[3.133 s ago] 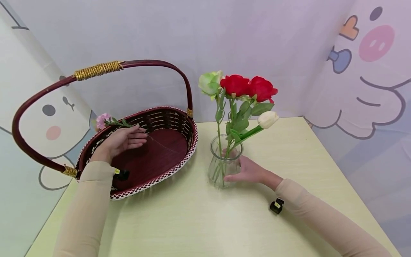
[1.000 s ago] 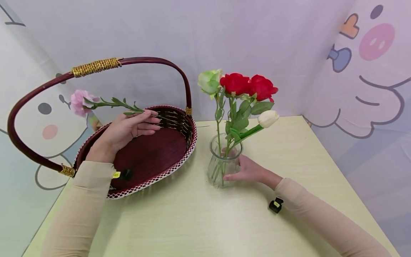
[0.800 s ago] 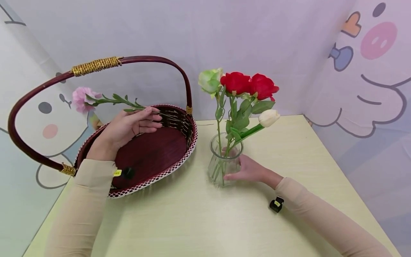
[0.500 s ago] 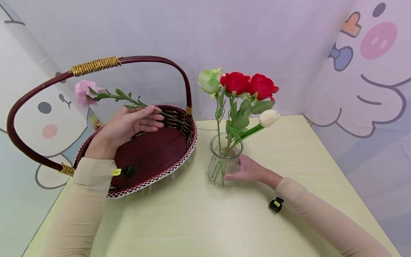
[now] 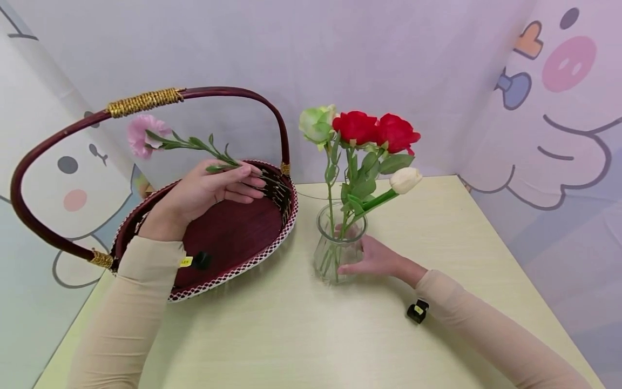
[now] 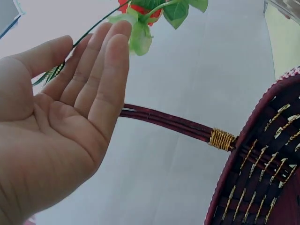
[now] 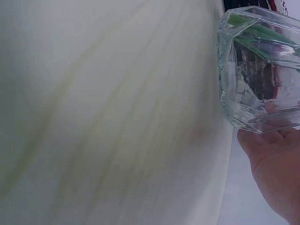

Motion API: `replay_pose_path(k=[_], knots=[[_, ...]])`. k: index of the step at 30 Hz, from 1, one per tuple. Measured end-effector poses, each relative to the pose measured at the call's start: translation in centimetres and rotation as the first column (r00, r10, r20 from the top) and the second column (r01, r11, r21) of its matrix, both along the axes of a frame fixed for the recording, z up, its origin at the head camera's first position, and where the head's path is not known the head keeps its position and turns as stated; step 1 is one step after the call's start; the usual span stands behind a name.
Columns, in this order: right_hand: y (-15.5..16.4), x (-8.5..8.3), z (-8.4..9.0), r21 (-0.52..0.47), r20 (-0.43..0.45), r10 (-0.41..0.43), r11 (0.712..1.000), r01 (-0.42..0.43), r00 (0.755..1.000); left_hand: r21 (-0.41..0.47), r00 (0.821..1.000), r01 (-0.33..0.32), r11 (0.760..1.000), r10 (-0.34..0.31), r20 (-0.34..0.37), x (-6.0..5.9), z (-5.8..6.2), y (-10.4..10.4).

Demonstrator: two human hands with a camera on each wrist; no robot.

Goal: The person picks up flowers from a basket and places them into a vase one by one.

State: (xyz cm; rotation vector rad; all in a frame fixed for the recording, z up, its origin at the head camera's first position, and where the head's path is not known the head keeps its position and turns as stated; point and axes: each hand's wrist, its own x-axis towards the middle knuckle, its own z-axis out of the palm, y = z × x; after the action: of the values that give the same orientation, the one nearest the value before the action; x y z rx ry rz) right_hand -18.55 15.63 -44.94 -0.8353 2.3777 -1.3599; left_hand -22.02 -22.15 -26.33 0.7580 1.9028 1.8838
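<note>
In the head view my left hand pinches the stem of a pink carnation between thumb and fingers, above the wicker basket. The bloom points left, and the thin stem runs off right toward the vase. The left wrist view shows the palm of my left hand, the other fingers nearly straight. My right hand grips the glass vase low on its right side, some fingers hidden behind it. Two red roses, a pale green rose and a white tulip stand in the vase.
The dark red oval basket, with a white-trimmed rim and a tall arched handle, fills the table's left side. A pale wooden table lies under everything. Cartoon-printed cloth hangs behind and at both sides.
My left hand has raised the carnation out of the basket, then shifted it to the right toward the vase. My right hand and the vase have stayed in place.
</note>
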Motion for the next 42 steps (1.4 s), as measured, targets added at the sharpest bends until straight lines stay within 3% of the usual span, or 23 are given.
replay_pose_path(k=[8, 18, 28, 42], knots=[[0.3, -0.3, -0.2, 0.024, -0.017, -0.007, 1.000, 0.007, 1.000, -0.189, 0.997, -0.021, 0.982, 0.006, -0.080, 1.0, 1.3, 1.3], [0.4, -0.7, -0.4, 0.035, -0.025, 0.000, 0.999, 0.001, 1.000, -0.247, 0.992, 0.044, 0.968, -0.072, -0.105, 1.7, 2.1, 2.4], [0.4, -0.7, -0.3, 0.034, -0.014, 0.001, 0.999, -0.001, 1.000, -0.323, 0.986, 0.061, 0.944, -0.107, -0.126, 1.9, 1.7, 3.6], [0.2, -0.3, -0.6, 0.008, -0.020, 0.004, 1.000, -0.003, 1.000, -0.310, 0.984, 0.129, 0.942, -0.159, -0.075, 2.1, 0.3, 5.8]])
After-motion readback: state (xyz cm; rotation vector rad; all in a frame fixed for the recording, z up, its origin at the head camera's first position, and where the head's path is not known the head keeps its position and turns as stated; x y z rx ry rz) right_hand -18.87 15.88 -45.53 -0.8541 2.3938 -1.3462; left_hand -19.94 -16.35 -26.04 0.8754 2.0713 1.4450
